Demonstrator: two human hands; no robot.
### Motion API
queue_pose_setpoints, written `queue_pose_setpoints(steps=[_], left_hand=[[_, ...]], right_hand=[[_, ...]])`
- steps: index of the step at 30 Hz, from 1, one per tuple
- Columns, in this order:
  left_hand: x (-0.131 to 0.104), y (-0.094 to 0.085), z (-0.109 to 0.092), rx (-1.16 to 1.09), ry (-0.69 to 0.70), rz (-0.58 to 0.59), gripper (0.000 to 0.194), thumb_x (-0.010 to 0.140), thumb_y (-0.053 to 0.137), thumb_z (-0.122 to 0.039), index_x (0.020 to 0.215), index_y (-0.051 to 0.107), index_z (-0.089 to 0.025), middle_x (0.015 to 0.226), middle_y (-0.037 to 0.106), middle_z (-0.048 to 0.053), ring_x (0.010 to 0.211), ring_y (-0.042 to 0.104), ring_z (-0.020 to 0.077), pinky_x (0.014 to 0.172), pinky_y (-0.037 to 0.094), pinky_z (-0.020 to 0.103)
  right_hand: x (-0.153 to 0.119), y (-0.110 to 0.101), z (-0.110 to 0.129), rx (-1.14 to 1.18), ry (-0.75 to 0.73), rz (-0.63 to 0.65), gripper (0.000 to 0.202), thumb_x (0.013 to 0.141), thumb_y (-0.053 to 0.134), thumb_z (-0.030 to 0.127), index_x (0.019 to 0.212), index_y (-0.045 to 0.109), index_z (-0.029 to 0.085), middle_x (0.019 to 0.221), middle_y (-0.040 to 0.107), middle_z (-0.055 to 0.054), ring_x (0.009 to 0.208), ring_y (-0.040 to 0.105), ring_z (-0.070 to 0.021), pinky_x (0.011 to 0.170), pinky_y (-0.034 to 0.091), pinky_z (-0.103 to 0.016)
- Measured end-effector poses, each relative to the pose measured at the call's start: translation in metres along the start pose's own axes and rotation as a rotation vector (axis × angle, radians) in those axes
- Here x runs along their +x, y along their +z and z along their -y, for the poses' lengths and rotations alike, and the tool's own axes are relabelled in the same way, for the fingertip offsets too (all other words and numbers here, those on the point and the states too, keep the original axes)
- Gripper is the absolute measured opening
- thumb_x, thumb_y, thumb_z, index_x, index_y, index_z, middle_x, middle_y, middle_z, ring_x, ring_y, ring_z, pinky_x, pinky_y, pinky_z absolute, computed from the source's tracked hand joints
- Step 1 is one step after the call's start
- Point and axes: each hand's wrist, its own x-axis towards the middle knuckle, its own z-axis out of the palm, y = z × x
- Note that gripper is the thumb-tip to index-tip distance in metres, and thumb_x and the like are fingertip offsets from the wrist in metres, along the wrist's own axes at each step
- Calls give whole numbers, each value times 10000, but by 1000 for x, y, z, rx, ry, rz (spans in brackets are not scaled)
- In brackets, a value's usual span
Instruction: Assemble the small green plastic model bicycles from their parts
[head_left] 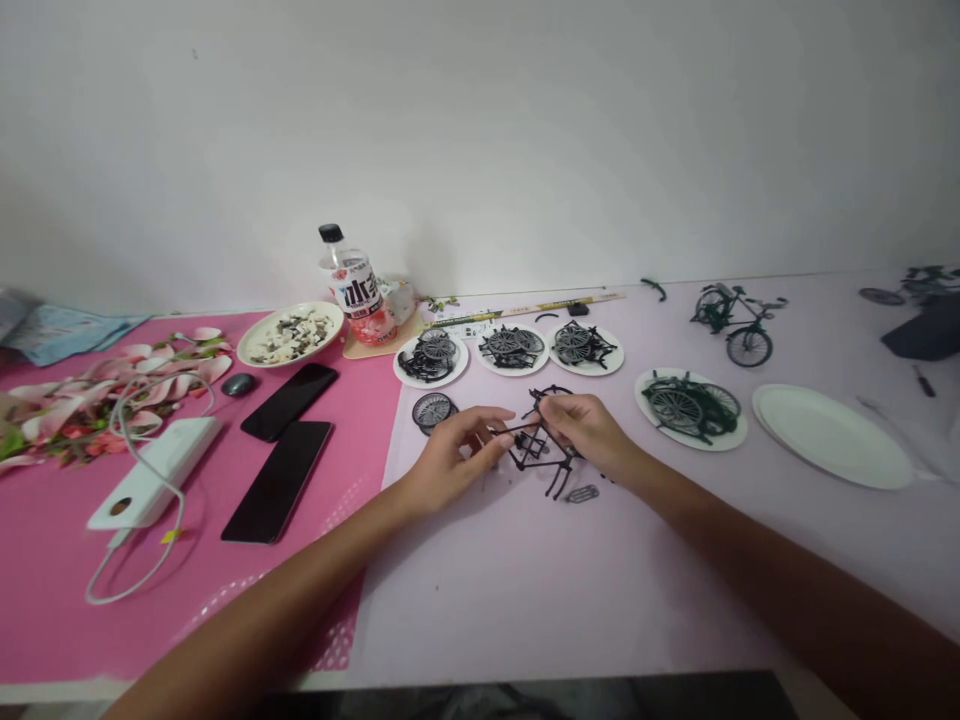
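A black model bicycle frame point(534, 462) is held just above the table between my two hands. My left hand point(454, 455) has thumb and fingers closed around the frame's left end. My right hand point(589, 428) pinches the upper right part of the frame, and its fingertips hide what lies between them. Small spoked wheels point(433, 411) lie stacked beyond my left hand. Below the frame, a small dark slatted part point(582, 494) rests on the table.
White plates point(431, 378) of black bicycle parts stand behind my hands. To the right are a plate of dark green parts point(686, 408), an assembled model bicycle point(739, 322) and bare white plates point(832, 440). A bottle point(360, 295), phones point(277, 485) and a power strip point(157, 470) occupy the left.
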Motion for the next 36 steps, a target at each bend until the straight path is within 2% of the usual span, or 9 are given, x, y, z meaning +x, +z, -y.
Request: queue_pose_setpoints(steps=[3, 5, 9, 13, 19, 23, 28, 33, 36], left_hand=[[2, 1, -2, -18, -37, -41, 404, 958, 658, -550, 984, 756, -158, 865, 727, 77, 695, 643, 144, 637, 526, 262], [5, -1, -1, -94, -95, -99, 444, 923, 686, -590, 934, 749, -151, 776, 720, 64, 628, 619, 135, 598, 521, 255], [13, -15, 10, -211, -171, -248, 501, 846, 750, -635, 962, 720, -149, 806, 742, 60, 553, 605, 112, 525, 496, 238], [22, -34, 24, -284, -215, -373, 577, 764, 839, -586, 1097, 670, -146, 825, 733, 45, 630, 681, 134, 595, 548, 251], [26, -42, 40, -279, -231, -391, 568, 733, 849, -577, 1021, 603, -154, 844, 737, 57, 725, 742, 185, 694, 607, 320], [22, -41, 41, -2, -185, -362, 476, 839, 752, -570, 1054, 646, -159, 862, 741, 65, 579, 626, 131, 532, 477, 252], [16, -42, 38, 486, -103, -348, 315, 946, 654, -483, 1063, 708, -196, 856, 729, 41, 589, 550, 146, 577, 438, 277], [14, -41, 42, 688, -6, -335, 272, 985, 621, -444, 1045, 702, -192, 1107, 705, 82, 677, 597, 148, 672, 484, 293], [13, -37, 41, 713, 59, -324, 227, 1005, 597, -398, 1075, 687, -201, 1120, 691, 75, 711, 622, 148, 670, 487, 281]], right_hand=[[1, -1, -1, 41, 25, 19, 746, 743, 656, 895, 795, 738, 156, 550, 455, 30, 510, 397, -110, 474, 296, -256], [2, -3, -2, 101, 40, -2, 763, 775, 606, 907, 819, 741, 157, 624, 531, -10, 547, 450, -125, 474, 328, -259], [7, -12, -1, 118, -44, -190, 670, 863, 580, 832, 878, 747, 184, 842, 663, -87, 683, 530, -160, 493, 356, -261], [12, -26, -4, -194, -137, -301, 461, 922, 637, 659, 920, 744, 211, 943, 697, -84, 774, 583, -192, 572, 421, -287], [16, -33, -26, -733, -249, -201, 196, 932, 674, 394, 1036, 733, 240, 812, 677, -54, 868, 615, -252, 702, 479, -348], [14, -29, -28, -801, -201, -132, 244, 902, 726, 386, 1110, 707, 261, 793, 687, -32, 915, 637, -262, 694, 484, -336], [12, -26, -22, -787, -129, -93, 314, 877, 758, 388, 1162, 701, 268, 829, 719, -26, 896, 649, -248, 687, 477, -330], [14, -27, -25, -749, -169, -129, 285, 882, 731, 330, 1156, 703, 257, 852, 729, -33, 845, 631, -234, 698, 474, -339], [13, -27, -24, -703, -257, -169, 273, 916, 698, 349, 1171, 691, 252, 885, 729, -45, 816, 630, -230, 717, 494, -361]])
